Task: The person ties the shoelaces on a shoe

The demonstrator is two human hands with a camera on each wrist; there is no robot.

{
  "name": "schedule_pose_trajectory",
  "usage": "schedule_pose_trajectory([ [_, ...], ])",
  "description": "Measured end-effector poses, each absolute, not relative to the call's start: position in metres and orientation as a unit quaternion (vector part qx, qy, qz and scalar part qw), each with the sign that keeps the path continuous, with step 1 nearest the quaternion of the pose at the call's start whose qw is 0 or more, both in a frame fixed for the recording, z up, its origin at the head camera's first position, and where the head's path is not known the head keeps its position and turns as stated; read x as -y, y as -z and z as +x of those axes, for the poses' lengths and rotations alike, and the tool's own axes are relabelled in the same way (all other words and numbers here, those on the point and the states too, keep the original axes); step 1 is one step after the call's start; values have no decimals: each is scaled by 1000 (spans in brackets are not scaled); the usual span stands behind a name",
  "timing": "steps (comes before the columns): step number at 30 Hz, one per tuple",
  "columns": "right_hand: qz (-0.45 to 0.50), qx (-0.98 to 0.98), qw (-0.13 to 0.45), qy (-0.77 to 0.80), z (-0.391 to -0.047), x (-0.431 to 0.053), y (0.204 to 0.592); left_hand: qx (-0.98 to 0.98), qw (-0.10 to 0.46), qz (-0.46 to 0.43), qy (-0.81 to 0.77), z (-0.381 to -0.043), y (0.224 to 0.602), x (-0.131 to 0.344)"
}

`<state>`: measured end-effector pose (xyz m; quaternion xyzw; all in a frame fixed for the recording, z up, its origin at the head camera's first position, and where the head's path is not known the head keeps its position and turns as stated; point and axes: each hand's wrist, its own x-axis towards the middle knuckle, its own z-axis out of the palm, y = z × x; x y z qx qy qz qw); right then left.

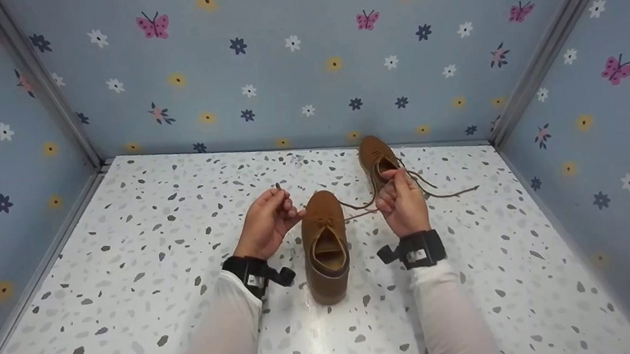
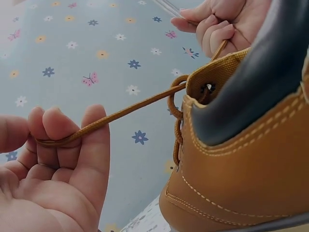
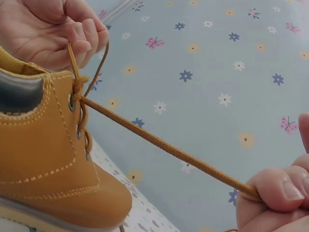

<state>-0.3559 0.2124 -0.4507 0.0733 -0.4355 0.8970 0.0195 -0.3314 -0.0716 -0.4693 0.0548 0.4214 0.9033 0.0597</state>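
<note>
A brown lace-up shoe [image 1: 322,206] stands upright on the speckled floor, toe pointing away, between my two hands. My left hand [image 1: 269,222] pinches one lace [image 2: 140,104], which runs across its fingers and stretches to the shoe's top eyelets. On the other side, my right hand [image 1: 405,203] grips the second lace [image 3: 169,147], drawn taut from the shoe. Both laces meet in a small knot-like crossing [image 3: 79,87] above the eyelets; whether it is fully knotted, I cannot tell. Both hands are raised off the floor.
Near the back wall, a matching brown shoe [image 1: 371,151] sits partly behind my right hand, its loose laces [image 1: 449,194] trailing right. Blue panels [image 1: 293,75] with flowers and butterflies enclose the white speckled floor [image 1: 144,263] at the back and both sides.
</note>
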Motion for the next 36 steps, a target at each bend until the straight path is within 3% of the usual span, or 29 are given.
schedule_pose_trajectory([
  [11,14,457,63,-887,-356,-228,455,-461,72,40,-884,-331,472,76],
  [36,-34,478,81,-874,-359,-251,454,-519,105,0,-848,-330,471,88],
])
